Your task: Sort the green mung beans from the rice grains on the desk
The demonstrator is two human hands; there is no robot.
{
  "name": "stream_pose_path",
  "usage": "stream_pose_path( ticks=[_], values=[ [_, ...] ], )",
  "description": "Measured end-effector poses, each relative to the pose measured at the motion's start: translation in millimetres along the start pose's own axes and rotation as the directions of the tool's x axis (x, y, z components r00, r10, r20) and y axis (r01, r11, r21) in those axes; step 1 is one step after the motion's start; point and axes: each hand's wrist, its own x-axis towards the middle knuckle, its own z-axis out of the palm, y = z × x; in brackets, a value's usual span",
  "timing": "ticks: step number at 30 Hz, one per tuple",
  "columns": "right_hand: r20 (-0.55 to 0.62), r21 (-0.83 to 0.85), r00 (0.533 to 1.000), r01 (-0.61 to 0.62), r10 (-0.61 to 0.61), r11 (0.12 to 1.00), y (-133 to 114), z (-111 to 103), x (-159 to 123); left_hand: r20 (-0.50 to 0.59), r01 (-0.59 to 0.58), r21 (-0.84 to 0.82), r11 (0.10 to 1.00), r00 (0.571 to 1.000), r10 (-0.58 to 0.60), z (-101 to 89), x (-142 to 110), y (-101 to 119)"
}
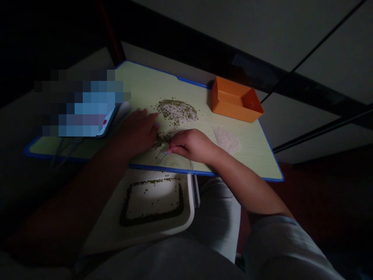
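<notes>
My left hand (142,130) lies on the pale green tabletop with its fingers stretched out beside a small cluster of green beans (161,140). Close to it, my right hand (189,144) is closed, thumb against curled fingers; what they hold, if anything, is hidden. Under its fingertips, at the near edge, sits a clear patterned dish (176,160). Beyond both hands is a mixed heap of green beans and white grains (177,111). A separate pile of white grains, looking like rice (227,139), lies right of my right hand.
An orange open box (237,103) stands at the back right of the blue-edged table (253,155). A tablet-like screen (93,111), partly blurred out, and a cable are on the left. Below the near edge, a white tub (190,206) holds green beans along its bottom edges.
</notes>
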Motion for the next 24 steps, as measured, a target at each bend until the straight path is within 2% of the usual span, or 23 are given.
stream_pose_path(
  ticks=[5,11,13,19,24],
  values=[
    [-0.042,0.07,0.999,0.019,-0.016,0.997,1,-2,-1,0.004,-0.009,0.0,1.0,1.0,0.009,-0.3,1,-1],
    [-0.099,0.011,0.986,-0.136,0.136,0.991,4,-3,2,0.024,-0.013,0.031,0.999,1.0,0.012,0.0,1,-1],
    [-0.098,-0.022,0.984,-0.152,0.149,0.988,4,-2,6,0.028,-0.007,0.042,0.999,1.0,0.005,0.2,2,0],
    [-0.07,-0.035,0.996,-0.061,0.058,0.998,2,3,11,0.015,-0.018,0.059,0.998,1.0,0.017,-1.4,2,1],
    [-0.033,0.086,0.998,0.058,-0.056,0.995,5,3,8,0.031,-0.003,0.054,0.999,1.0,0.001,-3.4,0,3]
  ],
)
